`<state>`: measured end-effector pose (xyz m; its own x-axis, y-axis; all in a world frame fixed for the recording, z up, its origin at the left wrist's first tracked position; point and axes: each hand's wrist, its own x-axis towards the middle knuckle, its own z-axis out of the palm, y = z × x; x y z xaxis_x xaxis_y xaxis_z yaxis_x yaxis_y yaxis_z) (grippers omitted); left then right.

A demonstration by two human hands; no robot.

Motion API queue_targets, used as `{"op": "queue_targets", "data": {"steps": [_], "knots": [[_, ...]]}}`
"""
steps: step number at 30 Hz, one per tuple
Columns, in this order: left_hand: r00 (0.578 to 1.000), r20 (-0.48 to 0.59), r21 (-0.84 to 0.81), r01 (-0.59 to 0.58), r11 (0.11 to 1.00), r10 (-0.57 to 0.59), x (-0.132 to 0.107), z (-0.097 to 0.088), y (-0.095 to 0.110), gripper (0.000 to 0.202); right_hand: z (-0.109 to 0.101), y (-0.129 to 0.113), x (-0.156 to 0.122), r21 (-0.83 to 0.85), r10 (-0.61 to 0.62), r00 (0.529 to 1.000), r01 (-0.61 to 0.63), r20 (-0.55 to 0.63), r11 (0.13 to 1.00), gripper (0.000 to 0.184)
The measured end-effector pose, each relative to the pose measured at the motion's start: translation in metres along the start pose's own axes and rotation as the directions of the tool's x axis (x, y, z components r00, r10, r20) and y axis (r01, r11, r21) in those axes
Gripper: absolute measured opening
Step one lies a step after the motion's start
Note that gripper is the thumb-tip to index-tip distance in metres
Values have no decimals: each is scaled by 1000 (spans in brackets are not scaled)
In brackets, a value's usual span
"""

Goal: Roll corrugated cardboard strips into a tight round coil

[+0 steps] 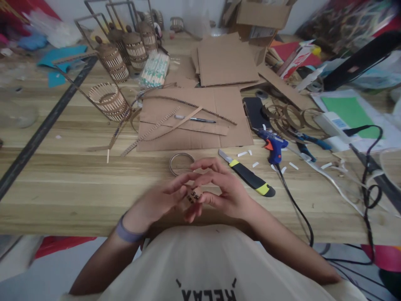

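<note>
My left hand (164,198) and my right hand (228,190) meet close to my body, above the near part of the table. Between their fingertips is a small tan cardboard piece (194,195) with black print on it. Both hands pinch it, and the fingers partly cover it, so its full shape is hidden. Just beyond the fingers a thin round ring (171,164) lies on the wood. To the right of my right hand rests a black and yellow utility knife (252,177), its blade out.
A blue glue gun (274,146) with a black cable lies right, near blue-handled pliers (308,146). Ahead, a cardboard sheet (194,140) carries a pen (196,119) and strips. Stick lanterns (114,62), an open stick basket (109,102) and bagged sticks (155,69) stand at back left.
</note>
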<state>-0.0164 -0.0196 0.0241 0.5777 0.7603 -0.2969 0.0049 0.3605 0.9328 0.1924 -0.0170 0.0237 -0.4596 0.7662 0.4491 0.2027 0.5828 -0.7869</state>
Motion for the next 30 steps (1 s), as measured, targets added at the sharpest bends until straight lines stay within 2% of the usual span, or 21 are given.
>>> {"op": "queue_targets", "data": {"steps": [3, 6, 9, 11, 20, 25, 28, 30], "knots": [[996, -88, 0, -19, 1000, 19, -3, -2, -2, 47, -1, 3, -10, -102, 71, 997, -72, -7, 992, 14], [995, -102, 170, 39, 985, -21, -7, 0, -6, 36, 1, 7, -22, -182, 139, 990, -137, -1, 974, 7], [988, -143, 366, 110, 924, -61, -10, 6, -8, 24, 6, 10, -31, -171, 195, 981, -190, 14, 967, 5], [983, -178, 423, 122, 898, -50, -11, 10, -9, 22, 9, 10, -33, -162, 214, 977, -209, 19, 964, 6], [978, -187, 419, -5, 908, 92, -13, 7, -8, 25, 9, 9, -25, -113, 220, 975, -215, 42, 970, 5], [977, -198, 451, 14, 892, 84, -13, 5, -7, 28, 11, 12, -21, -89, 192, 981, -189, 30, 978, 9], [970, -238, 453, 62, 890, 53, -12, -7, -2, 27, 12, 16, -17, -97, 222, 973, -215, 59, 972, 18], [940, -332, 432, 80, 898, 76, -11, -24, 1, 31, 11, 18, -15, -112, 250, 966, -241, 67, 964, 30]]}}
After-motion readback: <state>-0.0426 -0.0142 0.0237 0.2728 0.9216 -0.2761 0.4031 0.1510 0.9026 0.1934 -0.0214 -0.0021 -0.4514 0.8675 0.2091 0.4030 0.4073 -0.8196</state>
